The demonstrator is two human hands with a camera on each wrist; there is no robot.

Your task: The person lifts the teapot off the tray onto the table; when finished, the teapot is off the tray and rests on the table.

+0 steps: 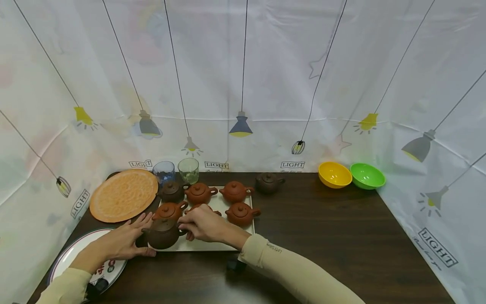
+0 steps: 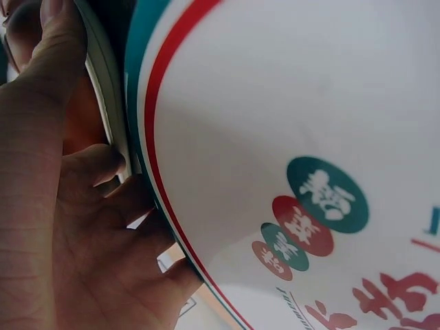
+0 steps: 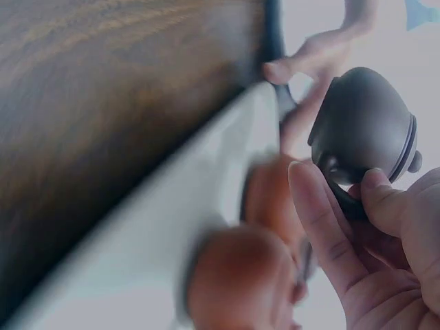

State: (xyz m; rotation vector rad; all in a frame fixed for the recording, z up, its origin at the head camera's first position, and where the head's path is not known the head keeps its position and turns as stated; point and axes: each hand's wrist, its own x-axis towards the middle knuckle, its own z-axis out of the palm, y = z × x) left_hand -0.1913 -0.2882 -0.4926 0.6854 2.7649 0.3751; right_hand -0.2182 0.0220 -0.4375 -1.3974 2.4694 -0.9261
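Head view: dark brown teapot [image 1: 163, 237] sits at front-left corner of white tray [image 1: 228, 245]; right hand [image 1: 203, 223] grips its handle, left hand [image 1: 125, 241] rests flat against its side. L wrist view: fingers [image 2: 103, 165] loosely spread beside printed plate [image 2: 289, 137]. R wrist view: fingers [image 3: 323, 227] curl round teapot handle.

On the white printed backdrop cloth [image 1: 265, 84] in front of me, the word "LIGHT" sits in small framed labels along the bottom edge, at least three of them above the table line, with more on the side panels to my left and right. The round white plate with a red and teal rim [image 2: 289, 124] by my left hand carries red and teal roundels with white Chinese characters I cannot make out.
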